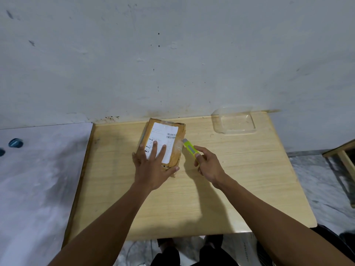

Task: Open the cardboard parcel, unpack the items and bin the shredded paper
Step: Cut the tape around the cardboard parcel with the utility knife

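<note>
With our left hand (pixel 151 166) spread flat on the cardboard parcel (pixel 163 144) at the worktop's (pixel 230 189) twelve o'clock and our right hand's (pixel 209 166) grip closed round the yellow cutter (pixel 190 148) touching its three-o'clock edge, a slip could nick our fingers.

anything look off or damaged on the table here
Mostly no. The cardboard parcel lies askew to the table edge, and its tape wrap looks crinkled on the side where the yellow cutter in the right hand meets it. The left hand presses it flat. Nothing has spilled.
</note>
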`<state>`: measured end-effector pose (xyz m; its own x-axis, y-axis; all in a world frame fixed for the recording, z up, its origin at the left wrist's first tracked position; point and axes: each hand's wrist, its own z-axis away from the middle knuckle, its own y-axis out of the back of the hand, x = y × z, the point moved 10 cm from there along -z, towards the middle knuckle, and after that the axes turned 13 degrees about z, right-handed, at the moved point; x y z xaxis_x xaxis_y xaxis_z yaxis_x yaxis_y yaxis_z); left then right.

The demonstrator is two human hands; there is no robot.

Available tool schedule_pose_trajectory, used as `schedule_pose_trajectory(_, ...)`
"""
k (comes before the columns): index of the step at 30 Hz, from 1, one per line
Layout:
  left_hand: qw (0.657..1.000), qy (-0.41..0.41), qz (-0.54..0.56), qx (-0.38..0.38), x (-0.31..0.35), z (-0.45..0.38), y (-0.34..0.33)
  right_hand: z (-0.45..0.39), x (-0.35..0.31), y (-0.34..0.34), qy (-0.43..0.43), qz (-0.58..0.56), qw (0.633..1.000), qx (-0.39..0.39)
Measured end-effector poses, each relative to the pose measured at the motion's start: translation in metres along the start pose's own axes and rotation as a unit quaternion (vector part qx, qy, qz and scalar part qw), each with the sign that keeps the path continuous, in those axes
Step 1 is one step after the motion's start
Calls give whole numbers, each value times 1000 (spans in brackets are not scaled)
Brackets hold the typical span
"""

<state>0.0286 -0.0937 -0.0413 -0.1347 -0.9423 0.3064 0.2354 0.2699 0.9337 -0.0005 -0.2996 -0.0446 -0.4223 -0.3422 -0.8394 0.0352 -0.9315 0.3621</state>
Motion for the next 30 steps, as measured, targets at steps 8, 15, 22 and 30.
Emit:
schedule_pose_trajectory(8,1000,-9,-6,10,3,1,2,33,20,-24,45,50,997,40)
schedule_pose_trajectory(15,1000,-24,7,12,6,1,3,51,22,-16,25,18,1000,-7)
schedule_pose_trajectory(22,998,-55,-15,42,9,2,8,51,27,8,-43,2,998,-50)
schedule_pose_trajectory(30,995,-59,-17,81,14,3,14,43,30,34,-81,-40,996,27)
